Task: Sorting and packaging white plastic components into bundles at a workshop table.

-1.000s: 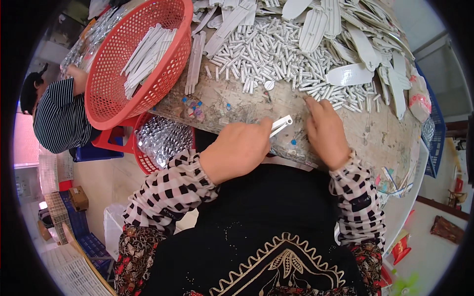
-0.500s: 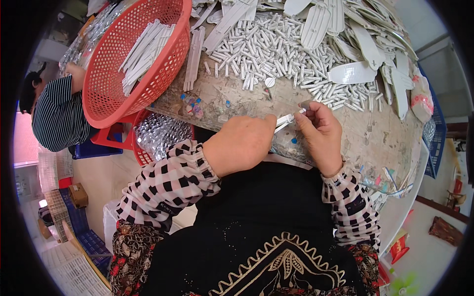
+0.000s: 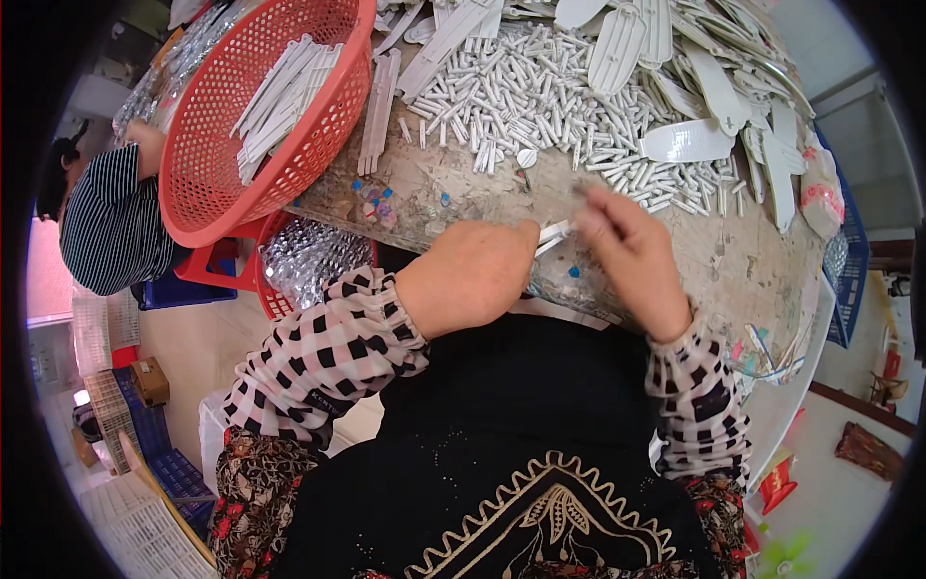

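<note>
My left hand (image 3: 466, 275) is closed around a slim white plastic piece (image 3: 554, 234), whose slotted end sticks out past the thumb toward the right. Most of that piece is hidden inside the fist. Just right of its tip is my right hand (image 3: 637, 261), with fingertips smeared by motion, so I cannot make out what they hold, if anything. Beyond both hands lies a heap of short white plastic pegs (image 3: 540, 92) on the worn tabletop (image 3: 453, 193).
A red perforated basket (image 3: 198, 183) with long white strips (image 3: 285, 106) leans at the left edge, above a red container of shiny silvery pieces (image 3: 313, 261). Flat white paddle-shaped parts (image 3: 690, 142) pile up at the far right. Another person (image 3: 111, 222) in stripes is at the far left.
My right hand has drawn slightly right and upward off the white piece's end, where its fingers pinched before. My left hand has barely moved and keeps its grip.
</note>
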The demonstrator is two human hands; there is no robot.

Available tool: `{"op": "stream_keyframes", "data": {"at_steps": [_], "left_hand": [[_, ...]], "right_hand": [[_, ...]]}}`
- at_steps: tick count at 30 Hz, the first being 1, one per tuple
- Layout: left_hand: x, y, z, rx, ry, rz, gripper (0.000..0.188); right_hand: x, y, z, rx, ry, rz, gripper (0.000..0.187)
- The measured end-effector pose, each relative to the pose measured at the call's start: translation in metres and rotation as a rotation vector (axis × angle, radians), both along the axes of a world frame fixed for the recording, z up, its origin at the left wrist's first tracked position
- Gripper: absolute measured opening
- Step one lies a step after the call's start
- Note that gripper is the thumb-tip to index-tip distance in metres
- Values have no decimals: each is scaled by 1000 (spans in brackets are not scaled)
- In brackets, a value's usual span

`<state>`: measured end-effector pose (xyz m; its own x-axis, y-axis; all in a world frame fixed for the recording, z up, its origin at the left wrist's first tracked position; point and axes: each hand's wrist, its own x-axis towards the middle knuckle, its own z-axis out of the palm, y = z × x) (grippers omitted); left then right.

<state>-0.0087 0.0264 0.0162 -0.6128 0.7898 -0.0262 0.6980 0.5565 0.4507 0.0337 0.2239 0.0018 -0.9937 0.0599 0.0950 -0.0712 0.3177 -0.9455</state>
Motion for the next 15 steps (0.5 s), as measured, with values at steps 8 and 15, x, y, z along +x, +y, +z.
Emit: {"op": "stream_keyframes", "data": {"at_steps": [8,15], "left_hand": [[4,1,3,-24,58,-33,16],[4,0,6,-34,46,-56,22]], "right_hand": [[-62,-25,-23,183,-94,-6,36],[-60,-30,-18,363,-102,-53,34]]}}
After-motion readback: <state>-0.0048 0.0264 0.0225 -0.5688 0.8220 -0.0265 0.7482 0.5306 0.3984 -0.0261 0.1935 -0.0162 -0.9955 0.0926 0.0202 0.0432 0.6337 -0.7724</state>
